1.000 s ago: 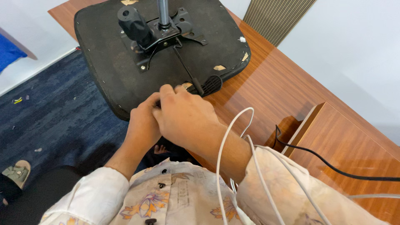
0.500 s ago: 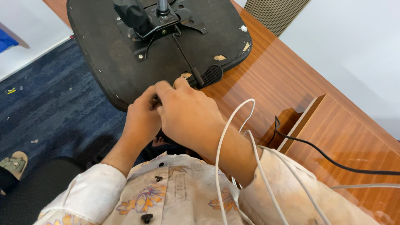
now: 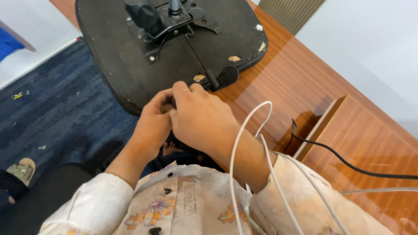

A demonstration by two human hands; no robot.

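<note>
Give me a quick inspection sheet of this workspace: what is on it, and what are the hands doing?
Surface: glossy brown wooden desk.
Job's things: upturned black chair seat lying on the desk, metal mechanism bolted on top.
Clutter: nothing seen on the desk; small scraps on the carpet.
Hands: left hand and right hand pressed together at the seat's near edge; anything held is hidden.
Cables: white cable; black cable.
Surroundings: blue carpet, white wall.

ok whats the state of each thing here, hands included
chair seat: upside down on the desk, near edge overhanging
lever: flat against the seat's underside
left hand: closed, at the seat's near edge
right hand: closed, against the left hand
white cable: draped over the right forearm
black cable: loose on the desk
</note>
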